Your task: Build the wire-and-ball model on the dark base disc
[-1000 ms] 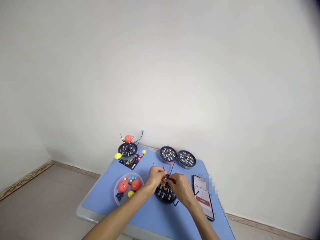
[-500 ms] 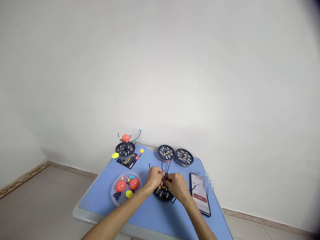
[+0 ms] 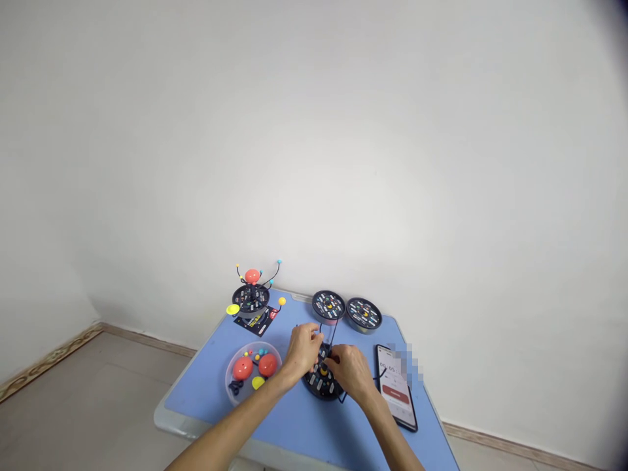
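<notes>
Above a round black base (image 3: 321, 390) printed with planets and labels, both my hands work close together. My left hand (image 3: 303, 348) is on its left side with fingers curled; what they pinch is hidden. From the right, my right hand (image 3: 349, 367) is closed, its fingertips pinching a small black part over the middle of the base. Thin black rods (image 3: 334, 331) rise between the hands, and other rod ends stick out beyond my right hand. The centre, where the rods meet, is partly covered by my fingers.
A clear round tub (image 3: 228, 386) at left holds red, yellow and small coloured pieces. Behind it stands an assembled planet model (image 3: 252, 277) on a printed card (image 3: 262, 325). Two more black bases (image 3: 328, 305) (image 3: 364, 314) sit at the back. A phone (image 3: 396, 392) lies right.
My fingers have drawn slightly apart over the base, uncovering more of its middle. The whole view has shifted a little, so the table appears lower and further right.
</notes>
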Action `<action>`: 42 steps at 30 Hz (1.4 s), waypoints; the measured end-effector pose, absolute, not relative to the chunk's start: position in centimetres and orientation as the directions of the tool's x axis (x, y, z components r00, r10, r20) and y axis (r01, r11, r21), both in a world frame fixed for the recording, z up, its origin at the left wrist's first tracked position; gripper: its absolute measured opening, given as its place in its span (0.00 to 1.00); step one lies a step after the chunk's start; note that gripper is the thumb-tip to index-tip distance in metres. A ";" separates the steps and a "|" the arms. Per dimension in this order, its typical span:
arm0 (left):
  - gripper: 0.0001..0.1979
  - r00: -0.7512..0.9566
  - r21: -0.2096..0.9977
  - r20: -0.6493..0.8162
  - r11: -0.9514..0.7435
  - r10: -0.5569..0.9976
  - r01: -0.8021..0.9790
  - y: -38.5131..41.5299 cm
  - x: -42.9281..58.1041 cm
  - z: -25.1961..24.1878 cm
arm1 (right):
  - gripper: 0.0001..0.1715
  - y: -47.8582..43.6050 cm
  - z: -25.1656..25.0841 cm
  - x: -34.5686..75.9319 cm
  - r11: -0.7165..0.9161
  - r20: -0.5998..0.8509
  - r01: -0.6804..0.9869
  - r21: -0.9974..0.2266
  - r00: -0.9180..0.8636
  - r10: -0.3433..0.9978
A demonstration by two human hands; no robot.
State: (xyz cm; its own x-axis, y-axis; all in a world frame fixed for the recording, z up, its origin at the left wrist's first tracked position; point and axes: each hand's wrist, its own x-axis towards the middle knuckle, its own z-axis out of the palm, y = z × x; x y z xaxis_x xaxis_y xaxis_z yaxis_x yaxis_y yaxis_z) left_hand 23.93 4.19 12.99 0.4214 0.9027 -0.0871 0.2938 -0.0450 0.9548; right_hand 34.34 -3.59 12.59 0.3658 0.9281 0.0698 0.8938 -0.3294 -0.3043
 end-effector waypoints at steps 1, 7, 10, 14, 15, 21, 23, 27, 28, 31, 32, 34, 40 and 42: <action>0.14 0.425 0.960 -0.053 -0.070 0.904 0.270 4.0 23.2 13.3 | 0.11 -3.6 12.7 34.3 -0.327 0.073 0.894 -0.307 0.364 0.928; 0.20 0.365 0.986 0.118 -0.152 0.923 0.067 3.3 17.6 13.8 | 0.12 -3.7 13.0 34.2 -0.305 0.078 0.885 -0.352 0.353 0.932; 0.21 0.278 0.986 0.153 -0.165 0.948 0.021 3.7 14.2 13.7 | 0.13 -3.9 13.5 34.8 -0.268 0.093 0.880 -0.393 0.328 0.940; 0.17 0.176 0.944 0.245 -0.276 0.953 0.181 4.4 9.2 13.4 | 0.17 -4.8 14.9 36.4 -0.223 0.146 0.867 -0.446 0.317 0.937; 0.15 0.165 0.910 0.283 -0.319 0.945 0.267 4.4 8.0 13.3 | 0.18 -5.2 15.4 36.7 -0.221 0.166 0.863 -0.455 0.326 0.931; 0.12 0.438 0.522 0.323 -0.544 0.839 0.658 4.1 5.1 11.6 | 0.16 -6.2 17.1 32.9 -0.037 0.319 0.804 -0.593 0.277 0.906; 0.13 0.538 0.387 0.289 -0.610 0.792 0.691 4.1 5.8 11.0 | 0.16 -5.6 16.8 30.0 0.042 0.277 0.819 -0.573 0.145 0.950; 0.14 0.609 0.172 0.197 -0.639 0.768 0.750 4.5 7.6 10.1 | 0.16 -3.1 15.3 24.8 0.067 0.146 0.937 -0.342 -0.017 0.989; 0.15 0.611 0.152 0.185 -0.637 0.770 0.756 4.7 8.0 9.9 | 0.16 -2.4 14.9 24.0 0.067 0.127 0.950 -0.306 -0.029 0.991; 0.15 0.616 0.154 0.170 -0.638 0.769 0.754 5.1 8.5 9.3 | 0.18 -0.7 13.7 22.7 0.085 0.070 0.975 -0.206 -0.072 0.995; 0.15 0.619 0.158 0.164 -0.640 0.768 0.752 5.3 8.6 9.2 | 0.19 -0.3 13.4 22.6 0.094 0.054 0.980 -0.176 -0.086 0.995; 0.15 0.624 0.167 0.153 -0.643 0.766 0.748 5.5 8.6 9.1 | 0.19 0.3 12.9 22.5 0.113 0.028 0.985 -0.130 -0.110 0.993; 0.12 0.643 0.207 0.126 -0.653 0.756 0.728 6.0 7.9 9.3 | 0.16 1.0 12.4 22.8 0.136 -0.008 0.988 -0.069 -0.137 0.991; 0.11 0.651 0.220 0.130 -0.662 0.748 0.716 6.0 7.7 9.7 | 0.16 0.9 12.5 22.7 0.130 -0.010 0.990 -0.057 -0.131 0.991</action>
State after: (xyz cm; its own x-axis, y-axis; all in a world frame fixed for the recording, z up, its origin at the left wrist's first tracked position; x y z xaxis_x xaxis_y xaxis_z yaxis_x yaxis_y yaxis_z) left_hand 7.66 6.05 9.66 0.6513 0.7477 0.1296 0.7162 -0.6621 0.2205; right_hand 22.68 0.93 12.48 -0.1307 0.9914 -0.0100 0.9899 0.1299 -0.0567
